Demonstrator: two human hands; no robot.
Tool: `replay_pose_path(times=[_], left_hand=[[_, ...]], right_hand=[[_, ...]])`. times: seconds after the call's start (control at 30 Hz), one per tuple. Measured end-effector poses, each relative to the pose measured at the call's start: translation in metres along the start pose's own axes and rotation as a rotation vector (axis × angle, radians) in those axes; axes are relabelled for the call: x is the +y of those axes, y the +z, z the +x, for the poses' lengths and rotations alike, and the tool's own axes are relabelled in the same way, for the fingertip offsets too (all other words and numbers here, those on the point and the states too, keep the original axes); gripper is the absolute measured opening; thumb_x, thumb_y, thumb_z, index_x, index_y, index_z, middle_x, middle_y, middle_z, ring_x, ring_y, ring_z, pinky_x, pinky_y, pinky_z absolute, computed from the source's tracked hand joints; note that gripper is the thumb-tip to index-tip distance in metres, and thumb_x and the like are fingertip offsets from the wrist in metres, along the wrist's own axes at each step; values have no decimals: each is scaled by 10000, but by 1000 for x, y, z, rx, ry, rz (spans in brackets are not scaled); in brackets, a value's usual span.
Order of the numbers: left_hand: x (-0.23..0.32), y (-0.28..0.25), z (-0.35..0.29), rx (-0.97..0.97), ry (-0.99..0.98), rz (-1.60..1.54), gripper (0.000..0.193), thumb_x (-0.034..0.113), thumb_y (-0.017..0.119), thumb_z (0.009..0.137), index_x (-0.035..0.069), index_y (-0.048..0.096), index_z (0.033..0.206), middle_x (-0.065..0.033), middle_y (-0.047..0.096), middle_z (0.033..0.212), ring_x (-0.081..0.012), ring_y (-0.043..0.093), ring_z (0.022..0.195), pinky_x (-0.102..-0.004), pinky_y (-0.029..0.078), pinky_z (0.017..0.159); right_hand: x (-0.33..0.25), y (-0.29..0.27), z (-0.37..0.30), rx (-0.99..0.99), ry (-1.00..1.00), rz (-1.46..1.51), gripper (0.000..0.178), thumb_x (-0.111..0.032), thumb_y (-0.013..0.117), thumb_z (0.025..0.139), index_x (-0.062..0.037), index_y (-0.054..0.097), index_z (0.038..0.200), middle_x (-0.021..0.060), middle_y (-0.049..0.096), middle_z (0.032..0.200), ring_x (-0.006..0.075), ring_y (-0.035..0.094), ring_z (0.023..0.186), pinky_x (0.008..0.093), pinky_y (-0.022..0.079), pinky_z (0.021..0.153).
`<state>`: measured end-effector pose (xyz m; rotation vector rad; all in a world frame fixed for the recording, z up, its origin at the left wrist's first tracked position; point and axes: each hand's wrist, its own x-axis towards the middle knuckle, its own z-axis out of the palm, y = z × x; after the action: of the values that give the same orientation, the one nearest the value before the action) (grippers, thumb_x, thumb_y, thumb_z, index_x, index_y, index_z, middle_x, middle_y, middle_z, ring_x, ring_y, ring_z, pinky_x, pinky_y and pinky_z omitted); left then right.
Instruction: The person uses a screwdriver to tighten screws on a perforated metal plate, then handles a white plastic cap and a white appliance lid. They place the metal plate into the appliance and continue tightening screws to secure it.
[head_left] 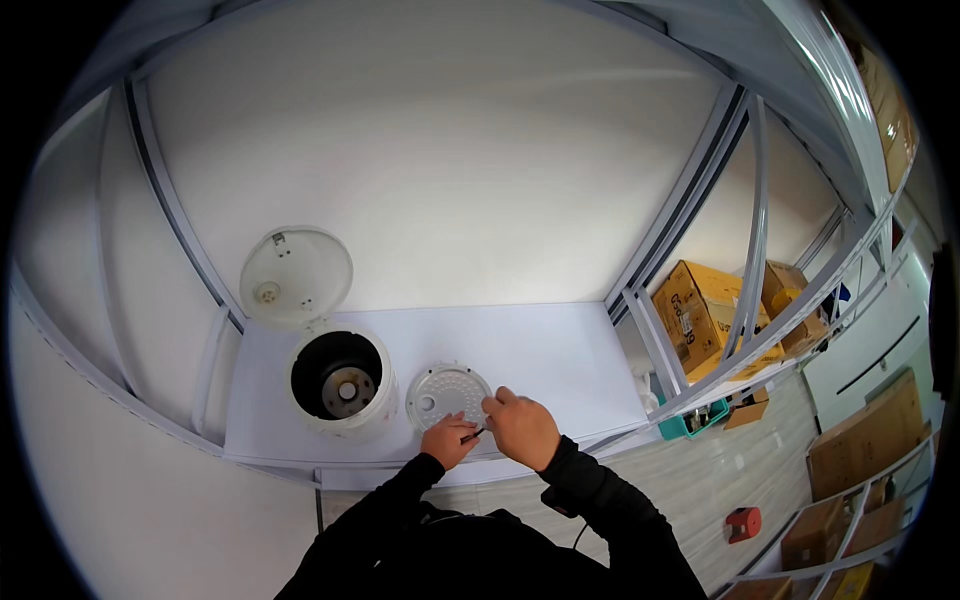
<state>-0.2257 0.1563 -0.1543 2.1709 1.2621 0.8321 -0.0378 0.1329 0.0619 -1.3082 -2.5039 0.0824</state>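
A round pale perforated plate [450, 392], with a round hole near its left side, lies flat on the white table. My left hand [449, 440] is over its near edge, fingers curled in. My right hand [524, 430] is closed beside the plate's right edge, thumb and fingers pinched together. Between the two hands shows a small dark slender thing [477, 434], too small to name; which hand grips it I cannot tell. Left of the plate stands a white rice cooker [382, 410], its dark inside bare with a round metal heater at the bottom.
The cooker's lid [298, 277] is raised, leaning toward the back wall. The white table [540, 350] sits inside a grey metal frame [690, 190]. Cardboard boxes [693, 318], a teal crate [690, 422] and a red stool [743, 524] are off to the right.
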Motion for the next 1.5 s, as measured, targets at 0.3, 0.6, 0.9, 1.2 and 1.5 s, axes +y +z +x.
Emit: replay_pose_path(times=[0.3,0.6,0.9,1.2,1.5], left_hand=[[3,-1,0,50,37,-12,173,247,788,911,103,808,1006,-51,786,1178,-332,657,1317,-516,485,1171],[1,-1,-2,80,22,-10,162,234,809,886,115,815,996,-45,787,1155,-323,688,1269,-520,507,1150],[4,-1,-2,76,6,-2,168,243,806,897,126,831,1015,-38,791,1145,-313,685,1276,-505,509,1152],[9,3,5,148,-40,-44,160,231,804,909,107,820,1010,-93,792,1082,-325,715,1215,-486,534,1118],[9,-2,2,202,-45,-97,131,178,739,948,89,800,1022,-111,763,1097,-337,725,1050,-469,584,894]], right_hand=[[-1,4,-3,20,126,75,369,-95,774,826,-58,605,1152,166,626,986,393,669,753,459,567,660],[-11,-8,1,-34,205,79,277,-119,753,866,-49,600,1086,183,640,931,406,670,724,476,555,634],[-7,-4,-2,91,117,167,283,-161,780,893,-40,626,1097,173,663,923,401,696,744,472,559,644],[6,-7,-3,171,190,282,248,-158,741,894,-50,623,1084,191,674,951,432,692,754,520,565,672],[29,-23,-9,404,372,358,218,-104,736,900,-23,638,1077,211,701,955,429,701,788,493,567,702]])
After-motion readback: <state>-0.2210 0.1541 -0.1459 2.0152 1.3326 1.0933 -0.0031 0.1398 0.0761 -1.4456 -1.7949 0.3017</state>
